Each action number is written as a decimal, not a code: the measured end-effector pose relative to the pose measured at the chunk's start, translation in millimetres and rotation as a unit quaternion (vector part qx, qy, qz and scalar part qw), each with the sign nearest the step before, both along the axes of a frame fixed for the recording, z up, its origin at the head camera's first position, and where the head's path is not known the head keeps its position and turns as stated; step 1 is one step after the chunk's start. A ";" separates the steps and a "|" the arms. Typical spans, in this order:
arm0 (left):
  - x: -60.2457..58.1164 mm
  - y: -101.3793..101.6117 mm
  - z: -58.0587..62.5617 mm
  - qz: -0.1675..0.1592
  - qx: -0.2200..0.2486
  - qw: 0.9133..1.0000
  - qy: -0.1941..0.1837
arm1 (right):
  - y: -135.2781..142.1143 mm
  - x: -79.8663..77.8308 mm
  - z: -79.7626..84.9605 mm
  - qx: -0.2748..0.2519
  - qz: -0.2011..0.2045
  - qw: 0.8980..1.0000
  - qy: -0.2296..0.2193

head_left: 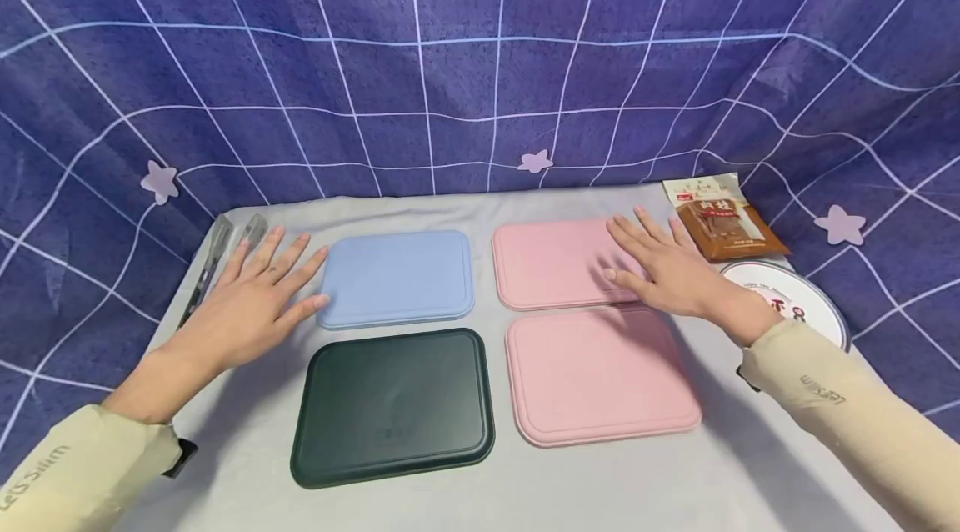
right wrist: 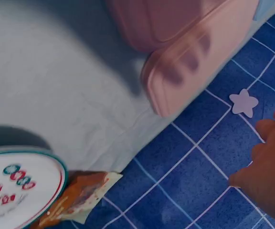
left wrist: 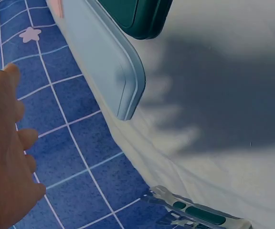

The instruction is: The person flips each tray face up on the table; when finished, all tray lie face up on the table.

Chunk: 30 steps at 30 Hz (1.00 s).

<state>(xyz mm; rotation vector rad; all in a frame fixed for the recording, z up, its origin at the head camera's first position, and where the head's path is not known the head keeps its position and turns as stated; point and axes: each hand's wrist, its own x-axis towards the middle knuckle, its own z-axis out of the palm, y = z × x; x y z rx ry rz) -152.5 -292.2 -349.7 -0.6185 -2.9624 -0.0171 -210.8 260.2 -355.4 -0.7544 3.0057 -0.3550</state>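
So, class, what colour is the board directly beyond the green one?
Light blue; the board shows best in the head view.

The table (head_left: pixel 570 482) is viewed from the head, forward and down. Boards (head_left: pixel 393 407) are shared, at frame top, by closer wrist views.

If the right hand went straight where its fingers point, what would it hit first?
The right hand would probably meet the blue gridded cloth, passing above the far pink board; depth is unclear.
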 end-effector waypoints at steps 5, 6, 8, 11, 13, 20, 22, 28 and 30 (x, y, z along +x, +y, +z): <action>-4.1 -1.4 -4.3 -0.003 0.020 1.000 -0.016 | -27.3 -3.4 7.7 -0.115 0.006 0.982 -0.147; -5.8 -1.6 -5.4 -0.002 0.028 0.999 -0.025 | -34.9 -4.0 8.6 -0.134 0.013 0.975 -0.176; -10.2 -2.6 -7.8 0.001 0.053 0.998 -0.045 | -51.0 -7.0 10.1 -0.162 0.035 0.961 -0.223; -19.0 -6.2 -9.5 0.010 0.109 0.991 -0.072 | -76.5 -14.5 12.9 -0.204 0.062 0.935 -0.284; -24.9 -10.0 -9.6 0.023 0.156 0.982 -0.105 | -93.1 -22.5 12.9 -0.236 0.064 0.915 -0.322; -38.7 -23.4 -15.7 0.088 0.298 0.915 -0.257 | -138.4 -47.7 1.7 -0.306 0.041 0.854 -0.418; -44.2 -27.9 -22.0 0.100 0.316 0.900 -0.283 | -149.5 -52.0 -2.1 -0.303 0.028 0.846 -0.438; -61.3 -36.5 -43.2 0.124 0.344 0.859 -0.359 | -179.5 -61.3 -5.3 -0.266 -0.020 0.837 -0.478; -63.7 -36.4 -48.5 0.122 0.351 0.847 -0.380 | -187.6 -64.0 -5.5 -0.242 -0.028 0.845 -0.476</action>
